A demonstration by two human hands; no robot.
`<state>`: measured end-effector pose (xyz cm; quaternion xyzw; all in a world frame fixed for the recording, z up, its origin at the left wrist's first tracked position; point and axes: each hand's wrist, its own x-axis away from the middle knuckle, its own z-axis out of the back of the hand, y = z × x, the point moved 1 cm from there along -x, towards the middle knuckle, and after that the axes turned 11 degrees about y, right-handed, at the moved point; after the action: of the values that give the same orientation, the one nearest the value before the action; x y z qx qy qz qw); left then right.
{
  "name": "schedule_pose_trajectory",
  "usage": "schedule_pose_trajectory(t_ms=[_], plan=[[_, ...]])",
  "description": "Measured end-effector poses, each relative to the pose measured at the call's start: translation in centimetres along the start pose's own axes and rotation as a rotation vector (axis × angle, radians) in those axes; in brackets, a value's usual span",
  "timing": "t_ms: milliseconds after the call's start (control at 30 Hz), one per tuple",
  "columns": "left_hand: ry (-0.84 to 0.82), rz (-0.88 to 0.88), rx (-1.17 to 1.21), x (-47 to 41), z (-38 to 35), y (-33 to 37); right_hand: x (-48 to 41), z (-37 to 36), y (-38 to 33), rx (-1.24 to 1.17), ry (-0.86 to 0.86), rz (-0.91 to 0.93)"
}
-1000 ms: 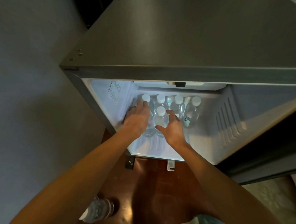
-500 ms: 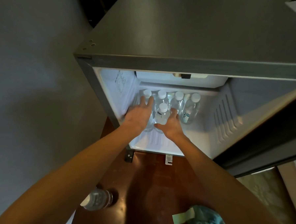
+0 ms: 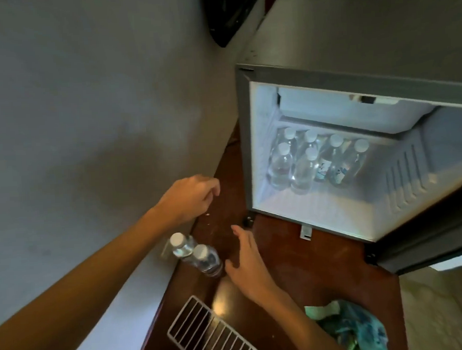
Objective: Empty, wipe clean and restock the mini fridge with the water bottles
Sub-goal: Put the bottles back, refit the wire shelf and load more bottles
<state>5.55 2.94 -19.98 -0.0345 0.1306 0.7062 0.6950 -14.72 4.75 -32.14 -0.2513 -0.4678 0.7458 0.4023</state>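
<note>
Both hands have come out of the mini fridge (image 3: pixel 351 48), where a moment ago they were settling bottles near its left wall, and the view has swung left and down. The left hand (image 3: pixel 191 198) hangs above the brown wooden surface (image 3: pixel 297 278) off the fridge's left front corner, fingers loosely curled and holding nothing. The right hand (image 3: pixel 246 262) is lower, fingers nearly straight and slightly spread, its thumb just beside the nearer loose bottle (image 3: pixel 207 260); whether it touches the bottle cannot be told. That bottle stands upright against a second loose bottle (image 3: pixel 180 245), both white-capped, by the grey wall (image 3: pixel 87 115). Inside the lit, open fridge six water bottles (image 3: pixel 303 171) stand upright on the floor of the compartment at the left: four in the back row and two in front of them. A white wire shelf (image 3: pixel 214 333) lies on the wood near the bottom edge, and a crumpled teal cloth (image 3: pixel 350 326) lies to its right, beside the right forearm.
</note>
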Motion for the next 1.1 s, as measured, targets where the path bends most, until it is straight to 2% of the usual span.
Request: schedule_pose_trajectory(t_ms=[133, 267, 333, 433, 600, 733, 833, 1100], plan=[[-0.178, 0.158, -0.009, 5.9, 1.3, -3.0, 0.9, -2.7, -1.3, 0.058, -0.133, 0.088], [-0.401, 0.2, -0.119, 9.2, 0.6, -2.5, 0.4, -4.4, -1.4, 0.076, -0.13, 0.023], [-0.434, 0.223, -0.164, 10.1, -0.5, -2.2, 0.3, -5.0, -1.1, 0.074, -0.126, -0.007], [-0.432, 0.314, -0.149, 11.0, -2.3, -2.1, 0.3, -5.0, -0.9, 0.036, -0.072, -0.035], [-0.371, 0.344, -0.108, 10.6, -3.8, -1.0, 0.5, -3.4, -0.6, 0.004, -0.002, -0.056], [-0.421, 0.276, -0.121, 9.1, -4.0, 1.1, 1.7, -1.1, 1.3, -0.021, 0.142, -0.093], [-0.371, 0.17, -0.175, 7.4, -3.9, 3.9, 2.0, 2.2, 2.9, 0.015, 0.232, -0.118], [-0.203, 0.052, 0.051, -1.9, -3.5, 13.2, 0.0, 14.0, 5.8, 0.082, 0.576, -0.164]])
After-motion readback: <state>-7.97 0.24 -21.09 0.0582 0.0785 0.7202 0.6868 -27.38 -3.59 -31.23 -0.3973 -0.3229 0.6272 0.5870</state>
